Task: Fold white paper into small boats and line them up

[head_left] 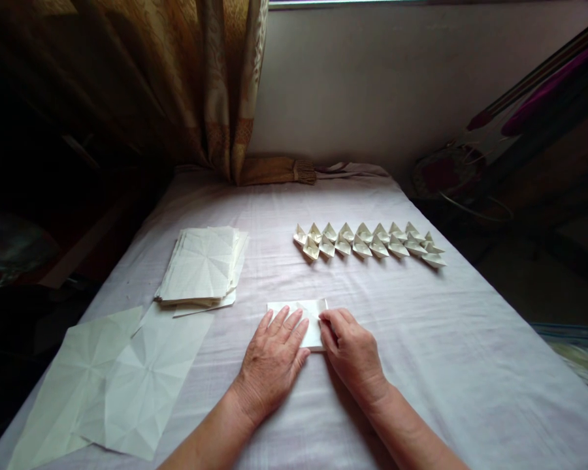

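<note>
A folded white paper (310, 312) lies on the cloth-covered table (470, 339) in front of me. My left hand (273, 356) rests flat on its left part, fingers stretched out. My right hand (350, 351) presses its right edge with curled fingers, the fingertips pinched against the paper. Farther back, several small folded paper boats (367, 242) stand in two overlapping rows.
A stack of creased white sheets (203, 266) sits at the left middle. Two unfolded creased sheets (112, 378) lie at the front left corner. A brown curtain (215, 85) hangs at the back. Dark furniture stands on both sides of the table.
</note>
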